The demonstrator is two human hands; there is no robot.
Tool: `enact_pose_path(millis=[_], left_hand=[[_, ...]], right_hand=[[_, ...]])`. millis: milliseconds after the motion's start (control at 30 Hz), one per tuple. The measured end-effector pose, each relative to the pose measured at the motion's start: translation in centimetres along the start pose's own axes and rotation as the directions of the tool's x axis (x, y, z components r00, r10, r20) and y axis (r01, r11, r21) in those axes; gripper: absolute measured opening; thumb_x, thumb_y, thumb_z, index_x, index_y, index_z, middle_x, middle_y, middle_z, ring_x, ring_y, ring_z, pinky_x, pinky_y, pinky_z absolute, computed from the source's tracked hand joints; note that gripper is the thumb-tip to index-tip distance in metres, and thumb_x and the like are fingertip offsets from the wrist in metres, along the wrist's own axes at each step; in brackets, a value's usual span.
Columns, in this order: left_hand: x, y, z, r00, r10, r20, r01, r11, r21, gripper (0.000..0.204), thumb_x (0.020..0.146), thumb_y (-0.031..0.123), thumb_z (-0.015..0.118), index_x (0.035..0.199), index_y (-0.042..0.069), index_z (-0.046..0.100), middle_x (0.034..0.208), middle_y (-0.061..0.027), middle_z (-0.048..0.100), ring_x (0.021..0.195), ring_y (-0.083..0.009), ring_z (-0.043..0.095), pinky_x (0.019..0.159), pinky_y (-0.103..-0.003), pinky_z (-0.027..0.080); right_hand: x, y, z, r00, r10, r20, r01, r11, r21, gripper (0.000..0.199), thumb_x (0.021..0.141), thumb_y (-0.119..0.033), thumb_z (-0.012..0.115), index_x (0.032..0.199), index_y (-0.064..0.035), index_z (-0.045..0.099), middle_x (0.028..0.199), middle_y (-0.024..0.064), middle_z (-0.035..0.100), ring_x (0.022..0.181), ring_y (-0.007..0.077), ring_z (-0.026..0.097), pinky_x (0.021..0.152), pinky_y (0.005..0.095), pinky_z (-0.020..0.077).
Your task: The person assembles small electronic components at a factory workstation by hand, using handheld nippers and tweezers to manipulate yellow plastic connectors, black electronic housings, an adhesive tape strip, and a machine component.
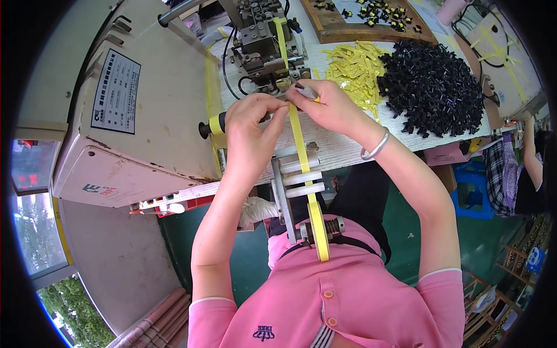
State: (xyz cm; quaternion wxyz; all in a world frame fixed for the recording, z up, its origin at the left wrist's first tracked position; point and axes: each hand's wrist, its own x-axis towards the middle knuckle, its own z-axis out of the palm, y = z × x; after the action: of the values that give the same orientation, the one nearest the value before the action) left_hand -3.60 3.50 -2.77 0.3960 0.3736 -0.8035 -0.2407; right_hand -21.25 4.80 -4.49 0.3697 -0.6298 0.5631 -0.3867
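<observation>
A yellow strip runs from the reel near my waist, over white rollers, up to the small metal machine. My left hand is closed in a pinch, thumb and index fingertips at the strip's left edge, just before the machine. Whatever lies between those fingertips is too small to make out. Closed around a slim grey tool with a dark tip and a yellow part, my right hand is close beside the left fingertips. My fingers hide the tool's exact kind.
Right of the machine lie a heap of yellow pieces and a large heap of small black parts. Behind them is a wooden tray with black-and-yellow pieces. A big beige cabinet stands left. Another person's arm shows far right.
</observation>
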Motion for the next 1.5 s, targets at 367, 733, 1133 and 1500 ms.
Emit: enact_pose_path(millis=[367,733,1133,1500], left_hand=[[0.1,0.1,-0.1,0.999,0.038,0.015,-0.039,0.998,0.056,0.011,0.072,0.005,0.070,0.081,0.002,0.065,0.084,-0.0084,0.064,0.082,-0.0272,0.059,0.077,-0.037,0.042],[1.3,-0.2,0.6,0.996,0.092,0.005,-0.092,0.995,0.033,0.010,0.071,0.004,0.069,0.079,0.003,0.063,0.081,-0.0083,0.063,0.075,-0.0282,0.060,0.069,-0.036,0.044],[1.6,-0.1,0.4,0.992,0.095,0.081,-0.099,0.994,0.044,0.008,0.073,0.006,0.068,0.077,0.003,0.062,0.079,-0.0083,0.063,0.072,-0.0283,0.059,0.066,-0.037,0.043],[1.1,0.5,0.3,0.997,0.033,0.064,-0.039,0.996,0.082,0.007,0.077,0.006,0.066,0.081,0.003,0.060,0.077,-0.0091,0.062,0.070,-0.0288,0.059,0.066,-0.037,0.043]], right_hand=[[-1.5,-4.4,-0.5,0.923,-0.351,-0.157,0.318,0.926,-0.202,0.015,0.082,-0.014,0.067,0.087,-0.0011,0.062,0.081,0.0110,0.060,0.077,0.0252,0.060,0.068,0.0328,0.0460],[-1.2,-2.3,-0.3,0.925,-0.230,-0.303,0.228,0.973,-0.040,0.010,0.085,-0.010,0.063,0.084,-0.0006,0.059,0.075,0.0028,0.057,0.069,0.0131,0.054,0.063,0.0275,0.0435],[-1.8,-0.2,0.6,0.913,-0.211,-0.349,0.246,0.968,0.058,0.008,0.089,-0.010,0.060,0.088,-0.0020,0.060,0.072,-0.0028,0.054,0.057,0.0026,0.045,0.050,0.0192,0.0358],[-2.5,-0.9,0.2,0.958,0.071,-0.277,0.015,0.955,0.296,0.018,0.084,-0.014,0.064,0.089,0.0029,0.063,0.077,0.0125,0.065,0.068,0.0169,0.058,0.065,0.0283,0.0451]])
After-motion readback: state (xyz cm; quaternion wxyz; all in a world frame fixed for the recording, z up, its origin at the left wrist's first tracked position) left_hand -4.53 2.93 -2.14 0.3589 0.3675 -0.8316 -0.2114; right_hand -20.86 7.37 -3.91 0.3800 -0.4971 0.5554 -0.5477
